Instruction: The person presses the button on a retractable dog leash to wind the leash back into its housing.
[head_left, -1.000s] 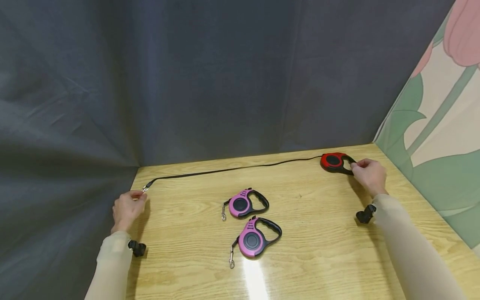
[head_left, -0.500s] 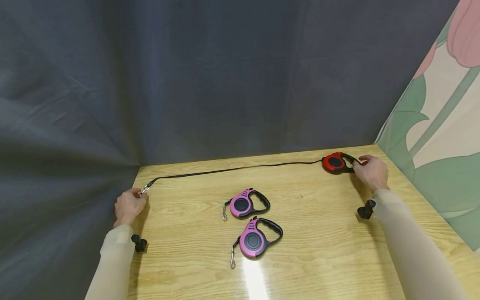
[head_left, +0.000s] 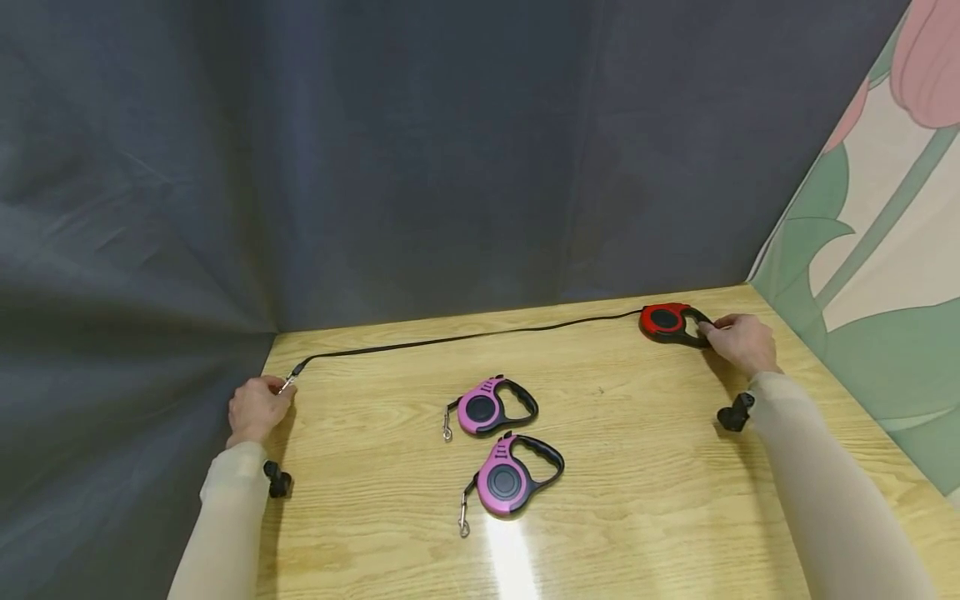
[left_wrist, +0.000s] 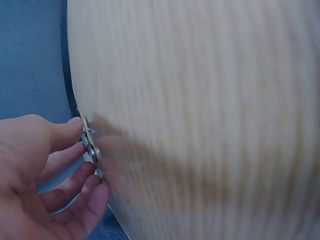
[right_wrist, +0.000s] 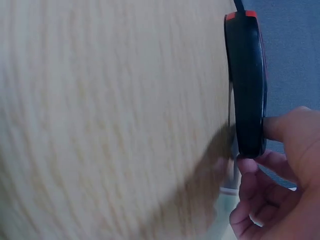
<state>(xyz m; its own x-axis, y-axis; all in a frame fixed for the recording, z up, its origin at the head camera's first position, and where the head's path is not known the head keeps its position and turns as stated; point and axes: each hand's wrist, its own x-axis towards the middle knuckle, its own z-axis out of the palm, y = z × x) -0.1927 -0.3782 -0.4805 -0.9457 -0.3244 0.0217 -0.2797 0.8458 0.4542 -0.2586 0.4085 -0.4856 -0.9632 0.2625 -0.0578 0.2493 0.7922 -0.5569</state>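
Note:
A red and black retractable dog leash (head_left: 664, 320) lies at the back right of the table, its black handle pinched between thumb and fingers of my right hand (head_left: 742, 343). From its case a black cord (head_left: 450, 339) runs leftward along the table's back to a metal snap hook (head_left: 288, 383). My left hand (head_left: 257, 408) pinches that hook at the table's left edge. In the left wrist view the hook (left_wrist: 89, 145) sits between thumb and index finger, the other fingers loosely curled. The right wrist view shows the leash case (right_wrist: 247, 85) edge-on, thumb on one side of the handle.
Two pink and black retractable leashes lie mid-table, one farther back (head_left: 480, 408) and one nearer (head_left: 504, 479), each with a short hook hanging out to the left. Dark grey cloth (head_left: 450, 167) closes off the back and left. A flowered panel (head_left: 885, 275) borders the right.
My left hand has shifted slightly, changing its pinch along the snap hook. The right hand holds the red leash nearly in place, and the cord stays stretched out.

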